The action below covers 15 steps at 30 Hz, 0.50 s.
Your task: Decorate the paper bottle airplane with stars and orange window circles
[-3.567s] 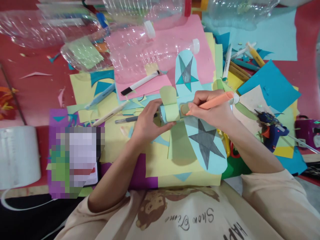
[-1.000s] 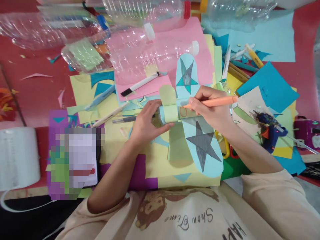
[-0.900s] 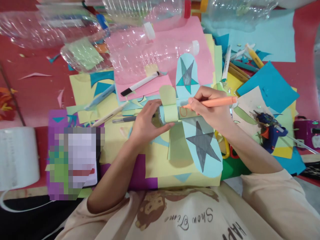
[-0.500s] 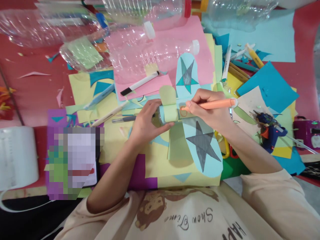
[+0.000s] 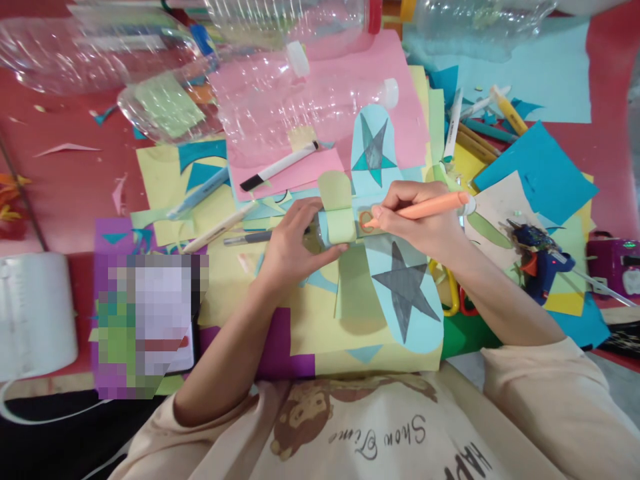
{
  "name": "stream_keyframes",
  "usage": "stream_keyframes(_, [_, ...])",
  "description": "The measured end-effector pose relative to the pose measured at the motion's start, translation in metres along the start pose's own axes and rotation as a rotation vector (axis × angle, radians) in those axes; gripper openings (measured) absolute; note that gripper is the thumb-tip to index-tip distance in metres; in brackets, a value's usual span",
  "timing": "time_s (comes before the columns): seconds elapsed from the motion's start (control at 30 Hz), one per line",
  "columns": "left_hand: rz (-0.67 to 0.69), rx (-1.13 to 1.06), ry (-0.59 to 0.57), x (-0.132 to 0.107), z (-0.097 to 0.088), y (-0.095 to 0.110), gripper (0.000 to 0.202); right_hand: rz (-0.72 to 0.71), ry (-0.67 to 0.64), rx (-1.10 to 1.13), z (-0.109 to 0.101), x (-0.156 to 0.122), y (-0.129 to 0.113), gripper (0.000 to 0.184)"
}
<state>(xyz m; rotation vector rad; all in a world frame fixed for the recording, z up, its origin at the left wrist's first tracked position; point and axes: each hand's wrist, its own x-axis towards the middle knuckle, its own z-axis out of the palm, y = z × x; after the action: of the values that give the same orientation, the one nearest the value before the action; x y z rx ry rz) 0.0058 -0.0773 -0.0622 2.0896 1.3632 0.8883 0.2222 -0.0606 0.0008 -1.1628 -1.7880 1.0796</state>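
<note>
A paper-covered model airplane (image 5: 341, 227) lies crosswise in front of me, with pale green pieces at its left end. Its light-blue wings (image 5: 431, 327) each bear a dark star, one wing pointing away and the other toward me. My left hand (image 5: 295, 243) grips the body at the left end, fingers on the far side and thumb on the near side. In my right hand (image 5: 413, 217) is an orange marker (image 5: 440, 204), its tip on the body between the wings. A small orange ring shows at the tip. The hand hides part of the body's right end.
Clear plastic bottles (image 5: 320, 100) lie along the back. A black-and-white marker (image 5: 280, 165) and other pens rest on paper scraps. At right are yellow-handled scissors (image 5: 453, 293), a blue glue gun (image 5: 545, 277) and blue paper (image 5: 537, 163). A partly blurred phone (image 5: 165, 313) lies left.
The marker tip has shifted slightly along the orange ring, and the ring looks darker and fuller. My left hand and the airplane stay in place.
</note>
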Motion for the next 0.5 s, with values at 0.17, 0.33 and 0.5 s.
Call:
stream_keyframes(0.17, [0.003, -0.006, 0.005, -0.0002, 0.0003, -0.0002, 0.05, 0.025, -0.025, 0.03, -0.0001, 0.0005, 0.0007, 0.034])
stream_keyframes(0.33, [0.019, -0.019, 0.007, -0.0001, 0.0005, -0.0007, 0.051, 0.06, -0.021, 0.025, -0.0001, -0.0001, 0.0, 0.034])
stream_keyframes(0.5, [0.025, -0.018, 0.003, -0.0002, -0.0003, 0.0002, 0.05, 0.083, 0.027, 0.117, -0.0034, 0.0019, 0.0014, 0.031])
